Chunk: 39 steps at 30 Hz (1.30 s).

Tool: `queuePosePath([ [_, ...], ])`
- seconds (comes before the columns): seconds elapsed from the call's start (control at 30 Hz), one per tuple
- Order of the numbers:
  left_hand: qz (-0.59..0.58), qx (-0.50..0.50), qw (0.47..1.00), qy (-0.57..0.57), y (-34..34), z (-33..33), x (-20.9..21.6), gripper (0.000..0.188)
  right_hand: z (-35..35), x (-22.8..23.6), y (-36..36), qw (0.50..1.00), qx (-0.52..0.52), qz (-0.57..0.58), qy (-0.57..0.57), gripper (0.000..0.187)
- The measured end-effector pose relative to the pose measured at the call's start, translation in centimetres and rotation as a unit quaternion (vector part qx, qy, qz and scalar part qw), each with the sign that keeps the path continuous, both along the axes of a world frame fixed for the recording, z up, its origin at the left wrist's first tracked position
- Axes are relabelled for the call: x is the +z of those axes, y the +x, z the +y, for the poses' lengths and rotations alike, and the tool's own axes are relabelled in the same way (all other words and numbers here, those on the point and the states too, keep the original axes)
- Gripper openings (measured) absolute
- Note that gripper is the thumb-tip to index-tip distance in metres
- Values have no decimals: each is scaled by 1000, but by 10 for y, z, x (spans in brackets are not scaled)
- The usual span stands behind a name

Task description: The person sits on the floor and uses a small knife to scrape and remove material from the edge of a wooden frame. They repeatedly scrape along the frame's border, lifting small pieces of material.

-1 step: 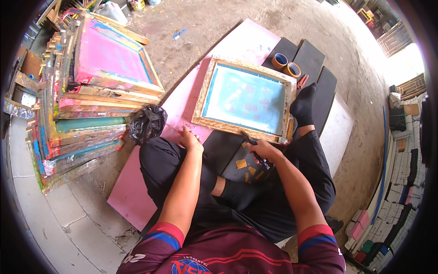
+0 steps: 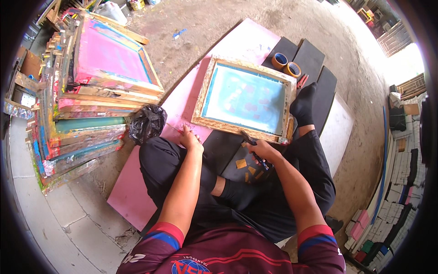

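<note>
A wooden-framed printing screen [image 2: 199,115] with blue-white mesh lies before me, tilted to the right. My right hand [image 2: 263,151] is closed round pliers with black and blue handles [image 2: 260,160]. Their dark jaws are at the frame's near edge; whether they grip anything there is too small to tell. To the left of the screen, my left hand [image 2: 190,139] is closed on a thin tool with a red handle, probably a screwdriver. Its slim shaft points up and left, and the fingers cover most of it. Yellowish tape scraps [image 2: 241,163] lie below my right hand.
Old screens [image 2: 114,77] are stacked at the left, beside a crumpled black plastic bag [image 2: 148,123]. Beyond the screen lie two tape rolls [image 2: 293,69] and a red-handled tool [image 2: 302,81], near my socked foot [image 2: 303,106]. Pink board [image 2: 132,192] and black panels [image 2: 308,61] lie underneath.
</note>
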<state>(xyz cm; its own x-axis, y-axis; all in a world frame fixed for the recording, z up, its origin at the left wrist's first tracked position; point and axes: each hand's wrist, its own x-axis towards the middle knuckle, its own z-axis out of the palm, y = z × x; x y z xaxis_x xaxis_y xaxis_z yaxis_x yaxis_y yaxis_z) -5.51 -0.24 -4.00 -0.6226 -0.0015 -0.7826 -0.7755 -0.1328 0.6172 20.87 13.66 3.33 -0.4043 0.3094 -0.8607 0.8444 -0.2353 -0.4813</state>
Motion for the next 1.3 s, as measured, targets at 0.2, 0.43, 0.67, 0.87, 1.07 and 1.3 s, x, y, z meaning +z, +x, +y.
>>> queuePosePath([
  [0.2, 39, -30, 999, 6, 12, 1, 3, 36, -37, -27, 1, 933, 79, -33, 350, 61],
  [0.43, 47, -329, 938, 100, 29, -1, 19, 32, -50, -18, -5, 964, 22, -4, 266, 60],
  [0.67, 34, -510, 845, 159, 52, 0, 35, 28, -72, -5, -15, 980, 40, 58, 186, 58],
  [0.87, 22, -483, 863, 149, 49, -3, 19, 23, -67, -15, -7, 986, 51, 115, 108, 51],
  [1.07, 25, -257, 964, 63, 29, 2, 4, 26, -31, -20, 12, 992, -9, 113, 58, 49],
  [1.3, 14, 4, 1000, 3, -8, 4, -15, 26, 7, -14, 16, 996, 41, 46, 59, 45],
])
